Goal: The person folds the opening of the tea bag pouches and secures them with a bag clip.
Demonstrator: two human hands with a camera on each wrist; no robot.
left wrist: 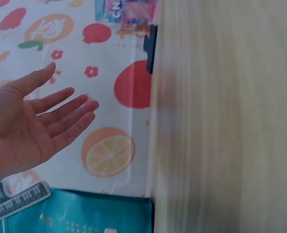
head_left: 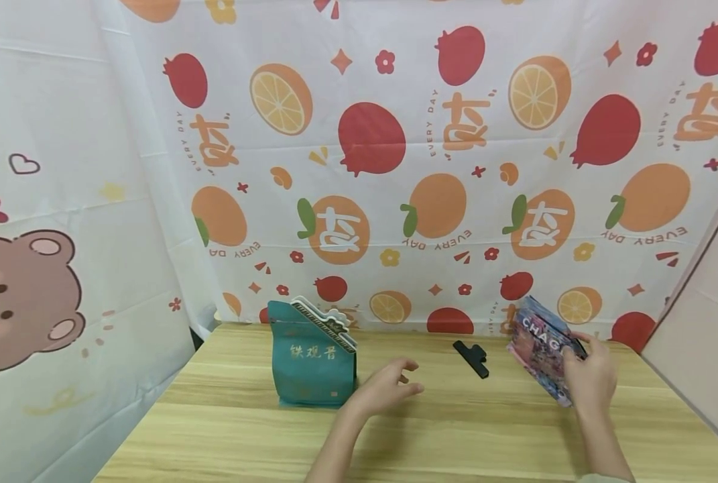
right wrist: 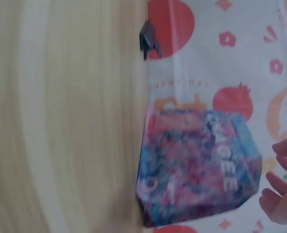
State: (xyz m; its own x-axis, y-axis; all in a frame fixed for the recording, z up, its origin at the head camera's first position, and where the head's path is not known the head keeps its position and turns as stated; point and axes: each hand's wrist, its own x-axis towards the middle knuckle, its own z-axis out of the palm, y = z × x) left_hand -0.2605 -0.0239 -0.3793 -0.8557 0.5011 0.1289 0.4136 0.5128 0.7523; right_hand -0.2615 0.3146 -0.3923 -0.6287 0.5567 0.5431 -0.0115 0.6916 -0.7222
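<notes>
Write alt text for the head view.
A person's right hand is at one end of a colourful patterned bag, while their empty left hand is beside a teal bag with a decorative clip across its top. Between the hands, a black clip lies on a wood-grain table.

I see the teal Tieguanyin pouch [head_left: 312, 372] standing upright, an ornate clip [head_left: 325, 327] slanted across its top. Right of that pouch lies a black bag clip [head_left: 472, 359]; farther right, the pink-and-blue CHAGEE bag [head_left: 538, 354] leans.
</notes>
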